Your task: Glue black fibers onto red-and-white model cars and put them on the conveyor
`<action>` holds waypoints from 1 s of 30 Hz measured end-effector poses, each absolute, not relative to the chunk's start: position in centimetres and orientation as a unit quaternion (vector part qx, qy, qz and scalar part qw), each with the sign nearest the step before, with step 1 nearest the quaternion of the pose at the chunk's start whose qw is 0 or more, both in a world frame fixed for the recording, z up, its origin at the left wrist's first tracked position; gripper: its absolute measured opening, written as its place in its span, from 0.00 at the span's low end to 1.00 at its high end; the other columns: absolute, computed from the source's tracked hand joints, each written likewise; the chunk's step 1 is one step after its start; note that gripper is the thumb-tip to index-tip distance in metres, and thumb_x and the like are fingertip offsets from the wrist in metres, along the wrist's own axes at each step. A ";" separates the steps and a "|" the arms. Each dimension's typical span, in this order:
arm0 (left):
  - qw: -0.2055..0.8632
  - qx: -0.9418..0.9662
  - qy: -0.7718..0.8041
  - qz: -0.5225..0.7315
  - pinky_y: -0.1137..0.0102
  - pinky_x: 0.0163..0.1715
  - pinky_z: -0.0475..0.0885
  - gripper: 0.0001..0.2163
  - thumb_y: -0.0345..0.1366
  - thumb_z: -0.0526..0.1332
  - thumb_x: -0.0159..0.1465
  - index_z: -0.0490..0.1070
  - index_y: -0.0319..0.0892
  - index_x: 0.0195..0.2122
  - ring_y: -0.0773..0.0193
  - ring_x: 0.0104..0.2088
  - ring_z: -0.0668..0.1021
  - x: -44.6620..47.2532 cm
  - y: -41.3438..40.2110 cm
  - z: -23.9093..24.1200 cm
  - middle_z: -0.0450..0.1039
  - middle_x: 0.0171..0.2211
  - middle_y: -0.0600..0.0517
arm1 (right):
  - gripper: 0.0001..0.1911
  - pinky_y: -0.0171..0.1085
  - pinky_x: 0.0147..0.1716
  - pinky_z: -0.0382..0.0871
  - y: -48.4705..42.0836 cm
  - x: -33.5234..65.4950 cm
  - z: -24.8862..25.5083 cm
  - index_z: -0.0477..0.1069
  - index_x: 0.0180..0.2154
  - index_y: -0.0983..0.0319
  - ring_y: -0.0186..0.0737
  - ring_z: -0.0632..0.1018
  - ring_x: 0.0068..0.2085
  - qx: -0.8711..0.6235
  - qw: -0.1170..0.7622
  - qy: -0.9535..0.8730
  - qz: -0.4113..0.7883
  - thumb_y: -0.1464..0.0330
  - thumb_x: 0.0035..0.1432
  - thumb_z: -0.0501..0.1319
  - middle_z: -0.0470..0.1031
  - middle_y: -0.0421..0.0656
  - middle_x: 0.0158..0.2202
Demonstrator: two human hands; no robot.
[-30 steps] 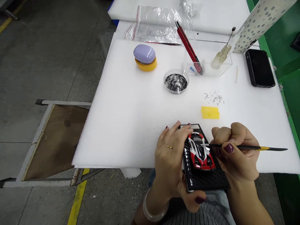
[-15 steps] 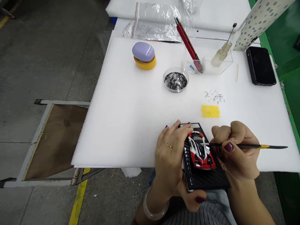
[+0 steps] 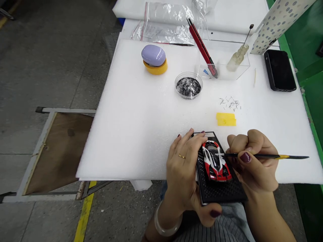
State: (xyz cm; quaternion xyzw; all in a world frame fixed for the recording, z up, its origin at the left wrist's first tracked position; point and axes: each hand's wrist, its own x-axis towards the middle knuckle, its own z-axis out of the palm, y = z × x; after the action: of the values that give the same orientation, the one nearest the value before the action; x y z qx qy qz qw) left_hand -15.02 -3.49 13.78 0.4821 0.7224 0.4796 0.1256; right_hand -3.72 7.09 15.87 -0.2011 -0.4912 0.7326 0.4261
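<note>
A small red, white and black model car (image 3: pixel 216 162) stands on a black textured base (image 3: pixel 221 191) at the near edge of the white foam sheet (image 3: pixel 141 127). My left hand (image 3: pixel 185 178) grips the base from the left, thumb under its front edge and fingers along its side. My right hand (image 3: pixel 252 164) is closed in a pinch on a thin black brush (image 3: pixel 267 156) with a yellow band. The brush lies level, and its tip touches the car's roof.
On the foam lie a yellow pad (image 3: pixel 226 119), several tiny dark pins (image 3: pixel 230 103), a clear dish of dark slivers (image 3: pixel 188 85), a purple and yellow case (image 3: pixel 154 59), a clear box (image 3: pixel 223 60) holding a red tool (image 3: pixel 202 48), and a black phone (image 3: pixel 279 70).
The view has drifted slightly. Both hands, the car and the brush keep almost the same pose.
</note>
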 end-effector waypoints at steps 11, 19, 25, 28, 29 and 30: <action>0.124 0.488 0.719 0.480 0.60 0.70 0.56 0.16 0.43 0.49 0.75 0.69 0.46 0.57 0.57 0.67 0.70 -15.1 -3.5 13.8 0.77 0.59 0.50 | 0.07 0.35 0.14 0.50 7.1 -3.7 16.0 0.71 0.32 0.56 0.34 0.62 0.20 -0.205 0.423 -0.497 0.730 0.73 0.61 0.66 0.66 0.38 0.21; 0.118 0.480 0.728 0.475 0.56 0.69 0.58 0.15 0.40 0.50 0.75 0.70 0.45 0.56 0.55 0.66 0.72 -14.9 -3.4 14.0 0.78 0.58 0.49 | 0.08 0.35 0.14 0.50 7.1 -3.7 16.0 0.70 0.31 0.56 0.34 0.62 0.20 -0.210 0.426 -0.498 0.725 0.72 0.61 0.66 0.65 0.38 0.21; 0.124 0.486 0.725 0.472 0.57 0.69 0.57 0.15 0.40 0.49 0.75 0.69 0.45 0.57 0.56 0.67 0.71 -15.0 -3.5 14.0 0.77 0.59 0.49 | 0.09 0.36 0.13 0.49 7.1 -3.7 16.0 0.69 0.31 0.56 0.34 0.63 0.20 -0.210 0.428 -0.500 0.723 0.72 0.60 0.67 0.65 0.38 0.20; 0.120 0.486 0.726 0.471 0.57 0.69 0.58 0.14 0.39 0.49 0.75 0.69 0.46 0.57 0.56 0.67 0.71 -15.0 -3.5 13.9 0.77 0.59 0.49 | 0.09 0.36 0.13 0.49 7.1 -3.7 16.0 0.69 0.31 0.56 0.35 0.63 0.20 -0.215 0.424 -0.502 0.723 0.71 0.60 0.67 0.65 0.38 0.20; 0.117 0.486 0.728 0.470 0.56 0.69 0.59 0.14 0.38 0.50 0.75 0.69 0.46 0.57 0.55 0.66 0.71 -15.0 -3.5 13.9 0.77 0.58 0.49 | 0.09 0.36 0.13 0.49 7.1 -3.7 16.0 0.69 0.31 0.55 0.35 0.63 0.20 -0.218 0.422 -0.502 0.723 0.71 0.60 0.68 0.65 0.38 0.21; 0.115 0.486 0.728 0.469 0.55 0.69 0.59 0.14 0.38 0.50 0.75 0.69 0.46 0.57 0.54 0.66 0.72 -14.9 -3.4 13.9 0.77 0.58 0.48 | 0.09 0.36 0.13 0.50 7.1 -3.7 16.0 0.69 0.31 0.55 0.35 0.63 0.20 -0.218 0.422 -0.502 0.723 0.71 0.60 0.68 0.65 0.38 0.21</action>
State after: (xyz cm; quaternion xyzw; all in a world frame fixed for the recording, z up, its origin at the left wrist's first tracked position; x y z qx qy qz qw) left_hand -14.95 -3.45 13.86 0.4864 0.7281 0.4690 0.1152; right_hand -3.72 7.10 15.98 -0.2184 -0.5022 0.7226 0.4217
